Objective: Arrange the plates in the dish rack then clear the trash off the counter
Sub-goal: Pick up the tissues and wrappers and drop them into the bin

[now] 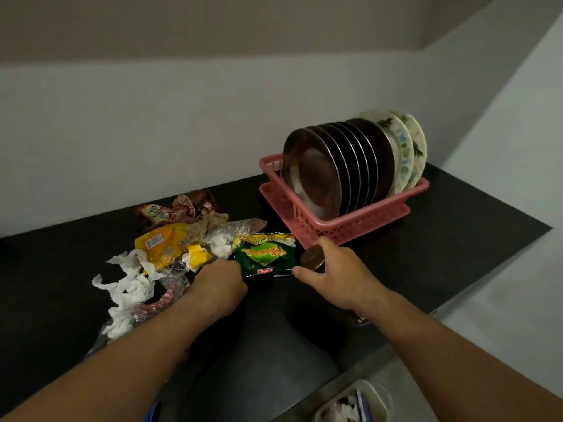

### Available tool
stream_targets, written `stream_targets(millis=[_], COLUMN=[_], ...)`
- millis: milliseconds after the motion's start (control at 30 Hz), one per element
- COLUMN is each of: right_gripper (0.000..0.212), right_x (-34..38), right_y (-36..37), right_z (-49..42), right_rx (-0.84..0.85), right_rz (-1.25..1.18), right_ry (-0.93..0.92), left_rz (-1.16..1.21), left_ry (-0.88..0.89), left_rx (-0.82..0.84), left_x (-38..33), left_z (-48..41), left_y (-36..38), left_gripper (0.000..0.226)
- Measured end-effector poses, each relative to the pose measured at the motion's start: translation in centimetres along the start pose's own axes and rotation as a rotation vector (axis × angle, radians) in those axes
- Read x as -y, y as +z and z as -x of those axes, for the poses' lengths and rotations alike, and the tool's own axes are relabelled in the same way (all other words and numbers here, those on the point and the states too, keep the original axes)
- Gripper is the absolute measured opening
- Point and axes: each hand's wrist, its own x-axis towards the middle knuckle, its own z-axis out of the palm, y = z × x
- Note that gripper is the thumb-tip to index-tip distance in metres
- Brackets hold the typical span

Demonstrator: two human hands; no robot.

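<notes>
Nearby, dish rack [350, 222] (plates [316, 169] upright) flanks brown cap [312, 257].

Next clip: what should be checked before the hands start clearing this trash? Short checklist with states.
1. Plates standing in the pink rack: ok.
2. Counter free of trash: not ok; green wrapper and tissue lie there.
3. Left hand gripping the green wrapper: cannot tell, fingers hidden.
4. Right hand free: not ok, it holds a brown lid.
5. White container within reach: cannot tell, only partly in view.
</notes>
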Motion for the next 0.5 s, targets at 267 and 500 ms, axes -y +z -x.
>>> stream_targets(millis=[267,500], right_gripper=[0.031,0.025], right_x=[-4.1,-11.9], right_y=[-4.2,-9.2], right_z=[3.7,8.9], right_rx=[-0.05,0.036], right_rz=[0.003,-0.086], right_ry=[-0.005,-0.021], left_rz=[0.197,0.304], left_ry=[0.24,0.256], left_rx=[-0.154,-0.079], left_x=[-8.4,-19.4], left_z=[3.4,6.7], left_y=[-2.5,1.2], left_gripper=[0.011,0.009])
